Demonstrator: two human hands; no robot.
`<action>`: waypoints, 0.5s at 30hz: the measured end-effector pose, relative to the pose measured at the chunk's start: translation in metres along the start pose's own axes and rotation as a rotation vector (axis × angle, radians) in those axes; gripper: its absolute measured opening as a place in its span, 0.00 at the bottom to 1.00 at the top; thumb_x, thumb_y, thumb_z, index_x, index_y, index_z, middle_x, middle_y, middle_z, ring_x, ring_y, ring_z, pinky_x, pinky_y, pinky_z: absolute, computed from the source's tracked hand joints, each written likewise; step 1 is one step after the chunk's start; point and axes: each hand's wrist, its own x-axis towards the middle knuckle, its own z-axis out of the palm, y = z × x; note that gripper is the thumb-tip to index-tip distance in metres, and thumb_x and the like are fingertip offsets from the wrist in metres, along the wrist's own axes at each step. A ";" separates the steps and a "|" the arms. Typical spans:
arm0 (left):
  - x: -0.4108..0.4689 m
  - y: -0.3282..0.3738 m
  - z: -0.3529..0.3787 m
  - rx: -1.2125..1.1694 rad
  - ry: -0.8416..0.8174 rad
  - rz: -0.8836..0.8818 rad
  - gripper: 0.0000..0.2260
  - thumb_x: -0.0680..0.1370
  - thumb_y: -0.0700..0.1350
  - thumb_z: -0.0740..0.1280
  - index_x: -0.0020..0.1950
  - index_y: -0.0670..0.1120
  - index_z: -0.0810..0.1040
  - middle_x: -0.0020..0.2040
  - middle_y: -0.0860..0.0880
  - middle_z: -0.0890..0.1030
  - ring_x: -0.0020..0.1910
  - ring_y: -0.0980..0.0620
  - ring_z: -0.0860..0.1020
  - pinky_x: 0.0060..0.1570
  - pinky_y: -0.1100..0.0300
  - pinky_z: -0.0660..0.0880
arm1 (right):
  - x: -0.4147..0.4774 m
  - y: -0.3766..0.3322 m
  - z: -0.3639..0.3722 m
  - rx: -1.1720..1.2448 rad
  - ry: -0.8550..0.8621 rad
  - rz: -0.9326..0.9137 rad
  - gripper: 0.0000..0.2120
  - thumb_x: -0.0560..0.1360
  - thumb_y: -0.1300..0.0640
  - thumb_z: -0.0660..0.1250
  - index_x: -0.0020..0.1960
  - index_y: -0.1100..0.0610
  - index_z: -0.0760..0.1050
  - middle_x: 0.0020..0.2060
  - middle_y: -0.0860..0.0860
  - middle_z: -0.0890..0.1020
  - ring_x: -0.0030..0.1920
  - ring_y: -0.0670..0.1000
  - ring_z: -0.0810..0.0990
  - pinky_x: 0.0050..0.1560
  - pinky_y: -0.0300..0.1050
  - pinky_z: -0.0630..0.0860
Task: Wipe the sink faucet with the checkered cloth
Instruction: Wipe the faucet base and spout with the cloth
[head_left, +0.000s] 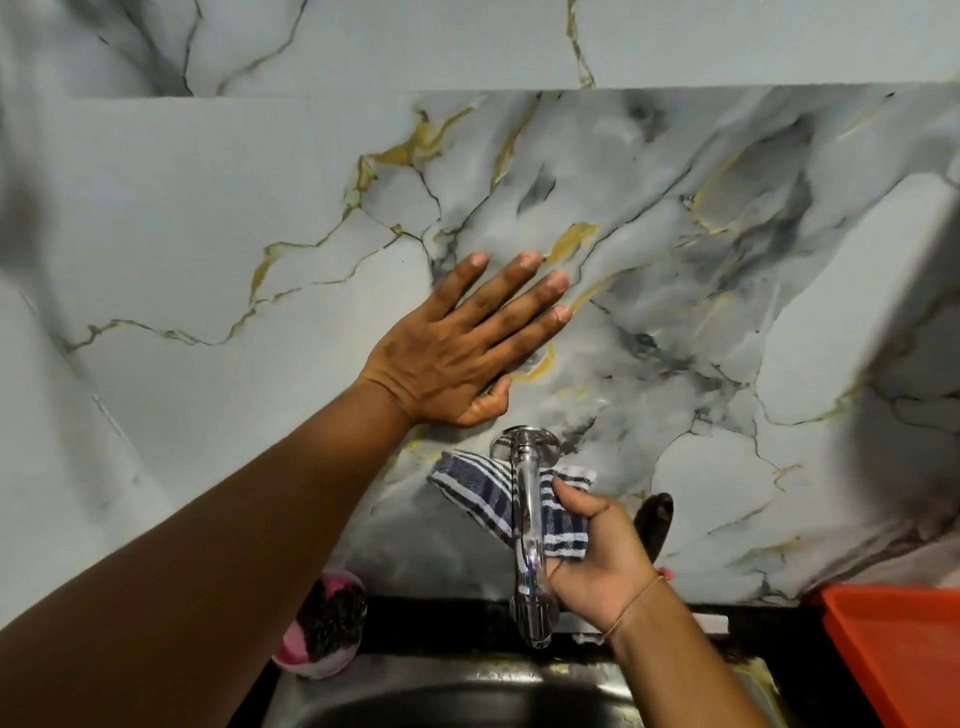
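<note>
A chrome faucet (527, 525) comes out of the marble-patterned wall and bends down over the steel sink (457, 691). My right hand (597, 558) holds the blue-and-white checkered cloth (480, 491) pressed against the faucet's spout from behind, with the cloth spreading out to the left of the pipe. My left hand (457, 348) lies flat on the wall just above and left of the faucet's base, fingers spread and holding nothing.
A pink-and-dark scrubber (324, 623) sits on the ledge left of the faucet. A dark object (655, 525) leans against the wall right of my right hand. An orange tray (898, 654) stands at the lower right on the dark counter.
</note>
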 end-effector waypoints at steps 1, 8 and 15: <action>0.000 0.000 0.001 0.001 0.004 -0.001 0.33 0.78 0.53 0.55 0.83 0.44 0.59 0.82 0.41 0.61 0.82 0.41 0.52 0.81 0.40 0.45 | 0.006 0.003 -0.001 0.038 -0.020 0.021 0.18 0.75 0.59 0.62 0.56 0.69 0.82 0.48 0.66 0.86 0.46 0.65 0.86 0.49 0.59 0.82; -0.001 0.001 0.005 0.017 -0.001 0.005 0.34 0.77 0.53 0.57 0.83 0.44 0.59 0.82 0.42 0.60 0.81 0.38 0.56 0.81 0.41 0.44 | 0.001 0.000 -0.017 -0.152 -0.015 -0.227 0.16 0.74 0.58 0.64 0.55 0.65 0.83 0.48 0.61 0.88 0.45 0.59 0.87 0.44 0.52 0.83; -0.002 0.002 0.000 0.027 -0.037 -0.003 0.32 0.78 0.52 0.54 0.83 0.44 0.61 0.81 0.41 0.63 0.80 0.38 0.61 0.81 0.41 0.48 | -0.042 -0.003 0.054 -1.997 0.409 -0.939 0.10 0.68 0.54 0.62 0.44 0.56 0.78 0.52 0.58 0.80 0.55 0.62 0.76 0.46 0.50 0.75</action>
